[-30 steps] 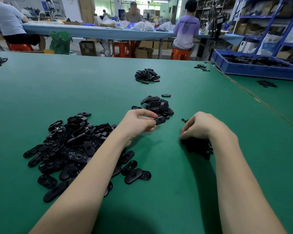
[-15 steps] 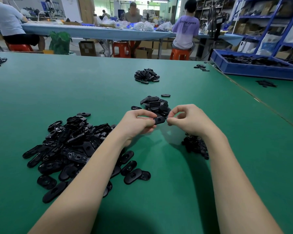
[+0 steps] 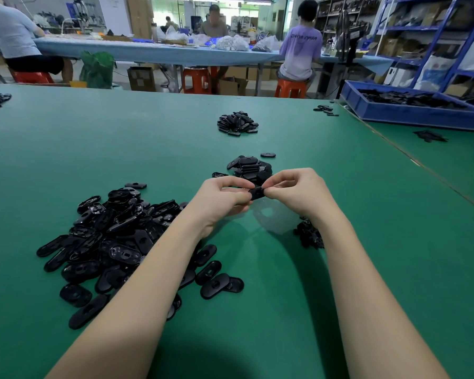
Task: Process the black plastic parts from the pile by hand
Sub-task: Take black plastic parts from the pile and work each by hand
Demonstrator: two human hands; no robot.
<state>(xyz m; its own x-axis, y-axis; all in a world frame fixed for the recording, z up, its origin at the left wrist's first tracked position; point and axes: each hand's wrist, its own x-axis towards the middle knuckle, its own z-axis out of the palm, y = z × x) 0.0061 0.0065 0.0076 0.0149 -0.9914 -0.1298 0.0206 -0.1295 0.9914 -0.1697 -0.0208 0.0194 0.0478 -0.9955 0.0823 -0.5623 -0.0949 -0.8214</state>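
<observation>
1. Hovering above the green table, a single black plastic part is pinched between both hands, just in front of a small stack of like parts.
2. The left hand grips the part's left end, thumb on top and fingers curled beneath.
3. The right hand pinches the right end with thumb and forefinger; the other fingers are curled in. The two hands nearly meet over the part.
4. Just behind the hands lies the small stack of oval parts, with one loose oval part lying beyond its far right edge and another at its left.
5. To the left, under and beside the left forearm, spreads the big pile of black plastic parts, many lying hollow side up; a few strays lie at its near right edge.
6. Beside the right wrist, on the table, sits a little clump of small black pieces, too dark to make out in detail.
7. Farther back in the middle of the table is another heap of black parts.
8. At the far right a blue tray holds more black pieces, with a few scattered near it.
9. Beyond the table, people sit on orange stools at a long blue-covered bench, and blue shelving stands at the right.
</observation>
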